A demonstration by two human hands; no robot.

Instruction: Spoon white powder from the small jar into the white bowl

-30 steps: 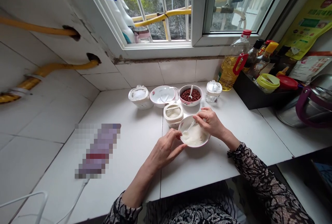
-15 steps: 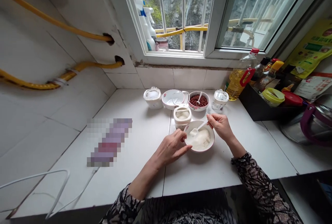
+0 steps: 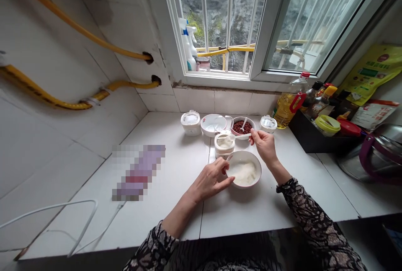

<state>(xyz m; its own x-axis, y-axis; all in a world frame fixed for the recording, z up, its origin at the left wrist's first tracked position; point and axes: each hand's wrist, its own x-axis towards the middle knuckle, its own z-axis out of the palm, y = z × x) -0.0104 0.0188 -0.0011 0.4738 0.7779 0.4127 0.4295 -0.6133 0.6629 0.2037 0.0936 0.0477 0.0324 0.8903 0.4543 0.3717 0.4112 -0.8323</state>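
My right hand [image 3: 264,145] pinches the handle of a small white spoon [image 3: 241,136]; its bowl end is at the mouth of an open white jar [image 3: 224,150] with pale contents. Below it stands a white bowl [image 3: 230,165] holding white powder or grains [image 3: 245,172]. My left hand [image 3: 212,181] grips the bowl's left rim between thumb and fingers. Behind the jar are a second white bowl [image 3: 209,127] and a bowl of dark red beans [image 3: 242,127] with another white spoon in it.
Two lidded white jars, one at left [image 3: 191,123] and one at right [image 3: 268,124], stand near the back wall. At right are an oil bottle [image 3: 284,109], a black condiment box [image 3: 303,135] and a metal kettle [image 3: 351,158]. A blurred purple object [image 3: 138,174] with a white cable lies at left.
My right hand has lifted the spoon out of the white bowl and moved it up and back to the open jar. My left hand stays on the bowl's rim. The view has shifted slightly.
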